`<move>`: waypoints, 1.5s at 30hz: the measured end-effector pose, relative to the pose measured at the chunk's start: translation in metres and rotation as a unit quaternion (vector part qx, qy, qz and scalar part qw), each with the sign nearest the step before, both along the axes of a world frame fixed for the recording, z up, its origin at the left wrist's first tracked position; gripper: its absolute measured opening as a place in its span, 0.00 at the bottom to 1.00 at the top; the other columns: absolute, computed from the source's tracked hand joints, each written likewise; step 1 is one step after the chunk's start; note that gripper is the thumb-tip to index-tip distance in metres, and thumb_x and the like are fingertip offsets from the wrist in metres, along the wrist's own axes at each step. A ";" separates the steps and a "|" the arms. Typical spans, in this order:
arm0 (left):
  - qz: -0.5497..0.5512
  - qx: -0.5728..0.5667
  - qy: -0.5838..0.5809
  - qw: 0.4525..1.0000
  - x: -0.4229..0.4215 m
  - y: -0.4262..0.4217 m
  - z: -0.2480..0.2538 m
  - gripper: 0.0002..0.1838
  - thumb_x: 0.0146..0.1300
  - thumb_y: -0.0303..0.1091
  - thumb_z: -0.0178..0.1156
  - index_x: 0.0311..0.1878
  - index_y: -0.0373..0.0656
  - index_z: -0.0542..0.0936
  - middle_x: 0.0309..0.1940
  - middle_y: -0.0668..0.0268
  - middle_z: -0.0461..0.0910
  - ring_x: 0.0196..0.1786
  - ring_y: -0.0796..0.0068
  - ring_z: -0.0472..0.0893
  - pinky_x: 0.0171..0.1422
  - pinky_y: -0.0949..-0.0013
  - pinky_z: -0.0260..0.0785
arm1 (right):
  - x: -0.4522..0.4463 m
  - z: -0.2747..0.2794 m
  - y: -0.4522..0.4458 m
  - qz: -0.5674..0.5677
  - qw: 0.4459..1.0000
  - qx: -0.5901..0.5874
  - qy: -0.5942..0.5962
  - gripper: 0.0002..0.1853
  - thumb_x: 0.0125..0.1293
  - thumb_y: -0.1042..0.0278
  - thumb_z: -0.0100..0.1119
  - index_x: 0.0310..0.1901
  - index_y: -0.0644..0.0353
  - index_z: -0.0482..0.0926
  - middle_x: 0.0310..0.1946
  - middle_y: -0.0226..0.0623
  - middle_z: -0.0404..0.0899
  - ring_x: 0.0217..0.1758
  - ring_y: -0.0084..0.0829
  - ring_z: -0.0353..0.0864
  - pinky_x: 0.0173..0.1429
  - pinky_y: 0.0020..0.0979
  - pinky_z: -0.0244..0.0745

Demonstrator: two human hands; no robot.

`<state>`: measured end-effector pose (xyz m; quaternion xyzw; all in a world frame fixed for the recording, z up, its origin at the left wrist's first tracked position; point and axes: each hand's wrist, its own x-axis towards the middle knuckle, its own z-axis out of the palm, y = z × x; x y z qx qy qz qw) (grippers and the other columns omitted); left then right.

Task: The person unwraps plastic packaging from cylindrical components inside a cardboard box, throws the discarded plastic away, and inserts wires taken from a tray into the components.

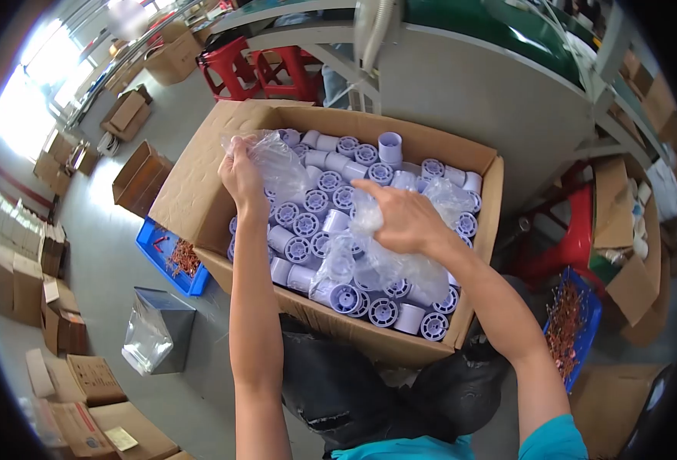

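A large open cardboard box (338, 331) holds many pale purple plastic cylinders (305, 225), some upright and some on their sides. At the box's left side my left hand (242, 175) is closed on a clear plastic bag (281, 165), which hangs over the cylinders. My right hand (403, 217) is over the middle of the box, its index finger stretched out to the left and the other fingers curled against crumpled clear plastic (419, 272). More of that film lies across the cylinders below and right of this hand.
Blue trays with reddish-brown pieces stand on the floor at left (196, 285) and right (593, 318). Red stools (287, 69) are behind the box, beside a grey bench panel (461, 84). A metal bin (171, 337) and cardboard boxes (140, 180) stand at the left.
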<state>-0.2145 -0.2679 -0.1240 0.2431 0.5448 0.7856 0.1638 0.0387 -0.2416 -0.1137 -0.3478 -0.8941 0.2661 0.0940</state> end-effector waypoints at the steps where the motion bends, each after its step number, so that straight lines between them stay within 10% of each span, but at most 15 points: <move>1: 0.003 -0.023 0.009 1.000 -0.015 -0.003 -0.011 0.21 0.74 0.42 0.47 0.38 0.35 0.83 0.28 0.68 0.77 0.33 0.81 0.72 0.42 0.74 0.65 | -0.004 -0.003 -0.005 0.045 0.999 0.013 -0.028 0.39 0.46 0.75 0.58 0.66 0.48 0.67 0.45 0.52 0.78 0.38 0.51 0.82 0.43 0.46 0.77; 3: 0.054 -0.076 0.076 0.993 -0.035 -0.004 -0.035 0.22 0.74 0.43 0.46 0.40 0.36 0.84 0.29 0.64 0.79 0.33 0.77 0.73 0.46 0.72 0.66 | -0.016 -0.024 -0.014 0.138 0.985 0.032 -0.099 0.41 0.49 0.76 0.57 0.69 0.44 0.62 0.57 0.47 0.70 0.41 0.48 0.83 0.44 0.44 0.80; 9: 0.077 -0.160 0.252 0.951 -0.020 -0.018 -0.024 0.20 0.71 0.45 0.50 0.45 0.37 0.83 0.22 0.58 0.79 0.26 0.72 0.74 0.41 0.65 0.69 | -0.041 -0.079 -0.029 0.331 0.930 0.111 -0.116 0.27 0.47 0.73 0.58 0.54 0.49 0.79 0.49 0.39 0.77 0.41 0.44 0.83 0.43 0.43 0.79; 13: 0.019 -0.174 0.222 0.959 -0.009 -0.019 -0.028 0.14 0.68 0.36 0.56 0.43 0.33 0.82 0.20 0.68 0.73 0.27 0.84 0.70 0.32 0.73 0.63 | -0.036 -0.072 -0.015 0.276 0.943 0.124 -0.140 0.20 0.45 0.74 0.58 0.43 0.51 0.83 0.49 0.36 0.80 0.42 0.43 0.83 0.41 0.41 0.79; 17: -0.087 -0.142 0.113 0.980 0.002 -0.015 -0.035 0.10 0.66 0.30 0.57 0.45 0.33 0.81 0.25 0.70 0.77 0.27 0.84 0.73 0.29 0.78 0.64 | -0.013 -0.038 0.010 0.096 0.982 0.082 0.139 0.15 0.45 0.73 0.60 0.38 0.58 0.81 0.36 0.39 0.83 0.36 0.37 0.83 0.41 0.36 0.79; 21: -0.172 -0.106 -0.062 0.977 0.053 -0.008 -0.045 0.10 0.69 0.30 0.54 0.49 0.35 0.76 0.34 0.65 0.80 0.30 0.78 0.79 0.30 0.76 0.70 | 0.004 -0.018 0.040 -0.117 0.794 -0.250 0.541 0.07 0.52 0.74 0.60 0.33 0.64 0.80 0.30 0.34 0.83 0.30 0.29 0.83 0.35 0.30 0.80; 22: -0.187 -0.096 -0.118 0.970 0.074 -0.006 -0.045 0.10 0.70 0.30 0.52 0.50 0.36 0.75 0.36 0.65 0.80 0.32 0.76 0.81 0.32 0.74 0.72 | 0.004 -0.033 0.053 -0.047 0.863 -0.009 0.503 0.06 0.58 0.71 0.60 0.36 0.62 0.80 0.31 0.33 0.82 0.32 0.30 0.83 0.35 0.31 0.80; 24: -0.188 -0.076 -0.178 0.963 0.115 -0.003 -0.048 0.09 0.71 0.31 0.50 0.49 0.36 0.73 0.37 0.66 0.78 0.38 0.78 0.78 0.40 0.73 0.71 | 0.006 -0.047 0.052 -0.118 0.606 -0.526 0.584 0.07 0.63 0.67 0.58 0.39 0.60 0.80 0.32 0.33 0.82 0.32 0.30 0.83 0.37 0.31 0.81; 25: -0.190 -0.078 -0.181 0.962 0.134 0.000 -0.054 0.09 0.71 0.31 0.50 0.49 0.36 0.73 0.37 0.66 0.78 0.38 0.78 0.78 0.40 0.73 0.71 | 0.003 -0.050 0.043 -0.122 0.607 -0.525 0.584 0.07 0.63 0.67 0.58 0.39 0.60 0.80 0.32 0.33 0.82 0.32 0.30 0.83 0.37 0.31 0.81; 27: -0.165 0.000 -0.147 0.975 0.164 0.005 -0.067 0.09 0.72 0.32 0.49 0.48 0.35 0.70 0.39 0.66 0.73 0.42 0.79 0.71 0.48 0.75 0.67 | -0.002 -0.059 0.024 -0.087 0.439 -0.659 0.605 0.08 0.66 0.65 0.56 0.42 0.59 0.79 0.34 0.33 0.82 0.32 0.28 0.83 0.39 0.31 0.81; 28: -0.168 -0.005 -0.152 0.974 0.170 0.005 -0.070 0.09 0.72 0.32 0.49 0.48 0.35 0.70 0.39 0.66 0.73 0.42 0.79 0.71 0.48 0.75 0.67 | -0.004 -0.075 0.026 -0.094 0.438 -0.658 0.605 0.08 0.66 0.65 0.56 0.42 0.59 0.79 0.34 0.33 0.82 0.32 0.28 0.83 0.39 0.31 0.81; 30: -0.095 0.017 -0.068 0.993 0.180 0.004 -0.073 0.09 0.70 0.31 0.50 0.48 0.35 0.70 0.40 0.65 0.75 0.40 0.80 0.74 0.47 0.75 0.70 | -0.008 -0.107 0.028 -0.039 0.742 -0.321 0.588 0.08 0.65 0.67 0.58 0.42 0.61 0.78 0.34 0.33 0.81 0.31 0.27 0.83 0.37 0.30 0.82; 45: 0.013 0.023 0.199 0.980 0.153 0.012 -0.054 0.13 0.68 0.28 0.56 0.53 0.38 0.69 0.45 0.62 0.73 0.47 0.71 0.77 0.55 0.71 0.68 | -0.012 -0.081 -0.003 -0.104 0.646 -0.448 0.609 0.10 0.60 0.70 0.61 0.43 0.62 0.78 0.33 0.33 0.81 0.31 0.27 0.83 0.35 0.29 0.82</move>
